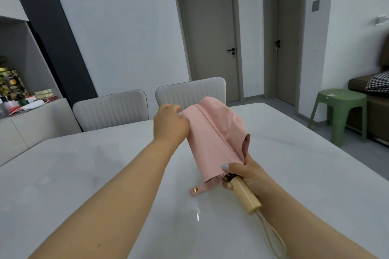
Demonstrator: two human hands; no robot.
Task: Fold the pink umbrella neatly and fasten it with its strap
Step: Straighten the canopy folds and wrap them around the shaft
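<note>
The pink umbrella (212, 136) is collapsed and held above the white table (84, 174), its canopy loosely gathered and pointing away from me. My right hand (242, 172) grips it where the canopy meets the cream handle (245, 195). My left hand (170, 124) pinches the fabric at the canopy's far left edge. The pink strap (199, 189) with a gold snap hangs loose below the canopy, unfastened. A cream wrist loop (271, 235) trails from the handle end.
Two pale chairs (111, 107) (189, 92) stand at the table's far side. A sideboard with boxes and bottles (19, 94) is at the left. A green stool (341, 111) and a sofa are at the right.
</note>
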